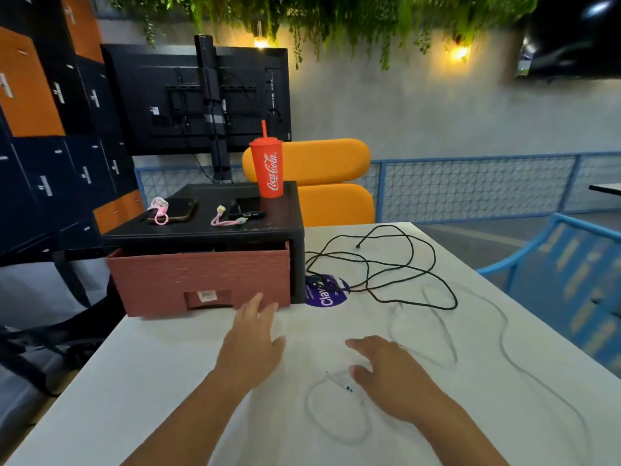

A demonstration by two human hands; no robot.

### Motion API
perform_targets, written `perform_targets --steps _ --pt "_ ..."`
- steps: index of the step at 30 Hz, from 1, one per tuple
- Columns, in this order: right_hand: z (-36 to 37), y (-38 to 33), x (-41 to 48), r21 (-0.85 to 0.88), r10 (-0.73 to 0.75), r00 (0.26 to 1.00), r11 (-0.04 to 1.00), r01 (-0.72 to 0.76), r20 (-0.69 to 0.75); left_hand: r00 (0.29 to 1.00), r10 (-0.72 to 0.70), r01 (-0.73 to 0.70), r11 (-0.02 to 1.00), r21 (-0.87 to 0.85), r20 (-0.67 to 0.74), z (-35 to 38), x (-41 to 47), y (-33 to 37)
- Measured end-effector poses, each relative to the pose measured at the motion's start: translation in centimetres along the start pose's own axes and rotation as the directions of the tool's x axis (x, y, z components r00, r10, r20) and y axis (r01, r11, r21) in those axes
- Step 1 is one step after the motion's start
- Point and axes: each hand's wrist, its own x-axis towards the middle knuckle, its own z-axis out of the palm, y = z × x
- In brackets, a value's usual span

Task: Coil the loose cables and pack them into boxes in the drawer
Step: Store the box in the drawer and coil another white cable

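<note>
A black cabinet [215, 230] with a reddish-brown drawer [201, 274], slightly pulled out, stands at the table's far left. A loose black cable [408, 264] sprawls on the white table [151, 381] to its right. A pale white cable [447, 331] loops across the table's right and front. My left hand [252, 341] hovers open, fingers straight, just in front of the drawer's lower edge. My right hand [389, 371] is open, palm down, over the white cable's near loop [322, 412]. Neither hand holds anything.
A red Coca-Cola cup [268, 169] with a straw, two dark phones and pink straps [159, 210] lie on the cabinet top. A purple round sticker [327, 294] lies beside the cabinet. An orange chair [329, 183] stands behind, a blue chair [564, 264] at the right.
</note>
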Motion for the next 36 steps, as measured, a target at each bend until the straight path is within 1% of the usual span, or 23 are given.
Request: perform_targets --steps 3,5,6,8,11,13,15,17,18,20,21,24,25,26,27,28,29,30,31,32,33,34,36 --pt "1.6 1.8 -1.3 -0.184 0.064 0.997 0.980 -0.073 -0.053 0.999 -0.039 0.040 0.989 -0.142 0.005 1.5 -2.4 2.4" --pt "2.6 2.4 -2.0 -0.211 0.116 0.990 0.969 -0.130 -0.077 0.997 -0.067 0.075 0.982 -0.174 0.049 2.2 -3.9 3.8" --pt "3.1 2.5 -2.3 -0.223 0.130 0.986 0.963 -0.149 -0.101 0.993 -0.080 0.092 0.982 -0.163 0.082 2.5 -4.6 4.3" --pt "4.2 3.0 -2.3 -0.207 0.098 0.982 0.970 -0.131 -0.164 0.988 -0.101 0.114 0.987 -0.112 0.120 3.1 -5.7 4.7" --pt "4.8 2.3 -1.8 -0.196 0.085 0.972 0.972 -0.129 -0.217 0.986 -0.135 0.139 0.990 -0.036 0.100 3.4 -6.7 4.4" --pt "4.5 1.7 -1.3 -0.241 0.006 0.953 0.967 -0.082 -0.302 0.985 -0.144 0.146 0.989 -0.007 0.093 3.2 -7.0 4.1" --pt "4.3 1.1 -1.1 -0.268 -0.036 0.971 0.963 -0.030 -0.237 0.986 -0.151 0.150 0.989 0.016 0.074 3.2 -7.3 3.7" --pt "4.7 1.1 -0.6 -0.228 -0.038 0.984 0.974 -0.003 -0.173 0.985 -0.163 0.159 0.985 0.061 0.059 3.1 -7.7 3.4" --pt "4.6 1.2 -0.2 -0.204 -0.026 0.984 0.979 -0.011 -0.177 0.984 -0.166 0.160 0.983 0.095 0.059 3.1 -7.9 3.2" --pt "4.5 1.1 0.6 -0.183 -0.030 0.967 0.983 -0.017 -0.253 0.983 -0.166 0.151 0.976 0.158 0.084 3.3 -7.9 2.8" --pt "4.4 1.1 0.9 -0.165 -0.021 0.964 0.986 -0.024 -0.267 0.980 -0.166 0.147 0.976 0.162 0.108 3.3 -7.9 2.6" --pt "4.1 1.2 2.0 -0.150 0.002 0.961 0.988 -0.045 -0.278 0.982 -0.129 0.122 0.991 0.058 0.137 2.6 -8.0 1.7" --pt "3.9 1.3 2.3 -0.136 0.013 0.960 0.989 -0.053 -0.281 0.983 -0.118 0.121 0.993 -0.014 0.142 2.3 -8.0 1.3" --pt "3.8 1.5 2.6 -0.129 0.022 0.959 0.990 -0.061 -0.284 0.982 -0.116 0.137 0.981 -0.140 0.151 2.0 -8.0 0.7" --pt "3.9 1.6 3.0 -0.124 0.027 0.957 0.990 -0.065 -0.287 0.977 -0.131 0.181 0.929 -0.323 0.169 1.8 -8.0 0.2" --pt "4.0 1.8 3.3 -0.132 0.029 0.958 0.989 -0.069 -0.286 0.969 -0.159 0.237 0.816 -0.527 0.189 1.4 -8.1 -0.2" --pt "4.1 1.9 3.7 -0.144 0.029 0.957 0.987 -0.073 -0.289 0.960 -0.196 0.280 0.643 -0.712 0.200 0.9 -8.3 -0.6" --pt "4.1 2.0 3.9 -0.160 0.030 0.958 0.984 -0.078 -0.286 0.947 -0.232 0.305 0.425 -0.852 0.223 0.4 -8.5 -0.9" --pt "4.1 2.0 4.3 -0.176 0.026 0.958 0.981 -0.080 -0.287 0.937 -0.246 0.297 0.182 -0.937 0.249 0.0 -8.7 -1.2" --pt "4.1 2.0 4.6 -0.193 0.024 0.957 0.978 -0.082 -0.288 0.932 -0.243 0.268 -0.037 -0.963 0.268 -0.3 -8.7 -1.3" --pt "4.1 1.8 4.8 -0.210 0.016 0.958 0.975 -0.079 -0.285 0.935 -0.237 0.223 -0.189 -0.956 0.264 -0.7 -8.5 -1.5" --pt "4.1 1.6 5.1 -0.228 0.007 0.960 0.971 -0.074 -0.279 0.943 -0.235 0.171 -0.267 -0.948 0.236 -1.2 -8.2 -1.4" --pt "4.2 1.2 5.8 -0.253 -0.016 0.961 0.966 -0.056 -0.275 0.959 -0.234 0.083 -0.303 -0.949 0.159 -2.2 -7.2 -0.9"
